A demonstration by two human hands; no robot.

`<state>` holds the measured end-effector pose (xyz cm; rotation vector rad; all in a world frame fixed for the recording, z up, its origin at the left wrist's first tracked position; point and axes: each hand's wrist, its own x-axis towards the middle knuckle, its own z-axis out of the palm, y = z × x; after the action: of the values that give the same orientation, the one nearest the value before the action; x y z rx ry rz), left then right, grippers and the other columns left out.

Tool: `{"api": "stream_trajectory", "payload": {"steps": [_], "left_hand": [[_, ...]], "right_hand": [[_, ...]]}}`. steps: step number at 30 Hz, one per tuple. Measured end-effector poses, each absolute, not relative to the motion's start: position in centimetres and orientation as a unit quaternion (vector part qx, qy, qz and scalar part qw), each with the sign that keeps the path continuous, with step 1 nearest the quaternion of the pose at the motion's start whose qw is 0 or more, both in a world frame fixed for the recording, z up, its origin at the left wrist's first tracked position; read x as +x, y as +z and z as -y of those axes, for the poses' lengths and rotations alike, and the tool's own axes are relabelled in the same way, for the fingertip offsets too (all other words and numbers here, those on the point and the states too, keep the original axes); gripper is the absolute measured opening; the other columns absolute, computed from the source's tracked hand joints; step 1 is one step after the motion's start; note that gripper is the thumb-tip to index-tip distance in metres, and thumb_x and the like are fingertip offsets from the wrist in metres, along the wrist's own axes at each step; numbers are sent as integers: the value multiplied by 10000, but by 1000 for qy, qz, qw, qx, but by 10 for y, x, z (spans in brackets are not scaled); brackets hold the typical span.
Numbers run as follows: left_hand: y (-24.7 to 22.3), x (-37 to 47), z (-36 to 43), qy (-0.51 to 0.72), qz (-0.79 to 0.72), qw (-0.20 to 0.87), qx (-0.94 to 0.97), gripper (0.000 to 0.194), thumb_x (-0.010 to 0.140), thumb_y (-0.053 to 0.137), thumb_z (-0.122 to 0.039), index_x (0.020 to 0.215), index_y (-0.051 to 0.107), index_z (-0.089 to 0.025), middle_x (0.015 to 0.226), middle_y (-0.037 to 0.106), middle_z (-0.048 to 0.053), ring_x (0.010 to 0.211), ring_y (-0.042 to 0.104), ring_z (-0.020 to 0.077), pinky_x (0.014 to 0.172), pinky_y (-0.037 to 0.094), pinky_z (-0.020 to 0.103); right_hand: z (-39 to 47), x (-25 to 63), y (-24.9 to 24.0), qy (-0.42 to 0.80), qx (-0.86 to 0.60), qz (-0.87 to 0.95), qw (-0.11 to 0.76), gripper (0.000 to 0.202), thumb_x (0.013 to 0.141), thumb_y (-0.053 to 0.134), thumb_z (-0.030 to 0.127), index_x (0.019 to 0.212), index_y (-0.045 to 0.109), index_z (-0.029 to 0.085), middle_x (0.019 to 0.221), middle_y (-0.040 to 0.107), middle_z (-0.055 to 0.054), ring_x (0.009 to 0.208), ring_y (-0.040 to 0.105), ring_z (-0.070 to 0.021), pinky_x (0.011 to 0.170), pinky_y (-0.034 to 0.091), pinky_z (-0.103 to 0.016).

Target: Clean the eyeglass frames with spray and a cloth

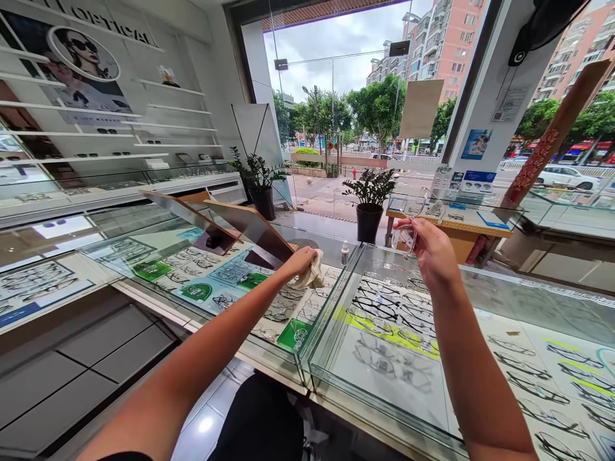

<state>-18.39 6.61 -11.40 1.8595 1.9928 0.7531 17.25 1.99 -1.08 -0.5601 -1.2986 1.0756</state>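
Note:
My left hand [300, 259] is closed on a cream cloth [312, 271] above the middle glass display case. Raised over the right-hand case, my right hand [430, 246] pinches a pair of thin-framed glasses [404, 238], whose clear lenses hang to the left of the fingers. A small white bottle [344, 253] stands upright on the glass between the two hands. Under the glass top of the right case [331, 358] lie rows of eyeglasses [384, 304].
Two tilted dark-faced panels [250, 227] stand on the case left of my left hand. Beyond the counter are potted plants [369, 218], a wooden table [451, 224] and a large window. Shelves [177, 109] line the left wall.

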Motion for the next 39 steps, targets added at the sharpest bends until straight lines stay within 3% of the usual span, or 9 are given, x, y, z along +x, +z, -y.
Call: {"api": "stream_trajectory", "payload": {"steps": [6,11,14,17,20,25,29,32,39], "left_hand": [[-109,-184,-55,326,-649,266,634,424,744,630,-618,836,571,-208,777,661,22,740,640,192,654,491,286],[-104,-181,-49,331,-635,293,633,606,726,616,-787,897,590,-206,762,650,13,697,621,176,620,483,272],[-99,-181,-46,320,-633,277,648,575,773,595,-766,833,628,-195,708,620,13,671,593,171,616,457,267],[-86,-182,-37,303,-639,233,667,470,765,694,-658,725,643,-192,643,584,6,647,554,166,589,379,261],[-65,-181,-25,225,-653,165,704,374,750,761,-555,709,646,-202,651,634,13,646,573,181,582,344,278],[-35,-175,-13,214,-710,11,671,334,891,632,-517,757,660,-213,766,711,62,751,639,227,632,357,297],[-28,-168,-14,149,-718,33,679,239,810,688,-416,699,632,-211,732,697,57,697,616,221,613,343,305],[-25,-167,-14,149,-706,52,690,328,868,607,-495,699,599,-215,719,671,50,672,584,211,585,312,309],[-12,-168,-11,197,-675,132,699,428,780,661,-570,618,476,-219,610,521,0,618,489,168,540,279,286]], "right_hand": [[-21,172,-13,467,-249,578,621,281,887,727,520,952,792,254,1078,809,-63,880,698,-207,708,501,-332],[-22,172,-14,465,-250,586,614,290,890,721,530,952,792,256,1055,805,-59,864,687,-209,705,485,-336],[-21,172,-14,470,-245,587,612,274,901,718,507,947,800,250,1036,806,-57,830,666,-193,706,477,-334],[-21,172,-13,467,-252,593,605,281,908,715,511,946,800,247,1040,806,-59,803,648,-185,698,471,-334],[-20,171,-13,465,-260,597,600,296,906,713,525,959,800,247,1043,808,-61,801,649,-188,695,472,-335],[-22,171,-13,467,-260,597,599,303,893,725,535,964,801,251,1025,806,-54,792,645,-189,705,474,-335],[-21,170,-13,467,-261,596,599,298,888,730,528,942,798,244,1012,802,-49,749,620,-170,702,472,-326],[-20,169,-13,471,-260,596,596,288,880,740,514,927,800,236,993,798,-47,736,603,-156,700,462,-315],[-18,168,-12,478,-253,604,585,288,882,737,514,899,791,232,1014,797,-50,742,585,-156,701,447,-312]]}}
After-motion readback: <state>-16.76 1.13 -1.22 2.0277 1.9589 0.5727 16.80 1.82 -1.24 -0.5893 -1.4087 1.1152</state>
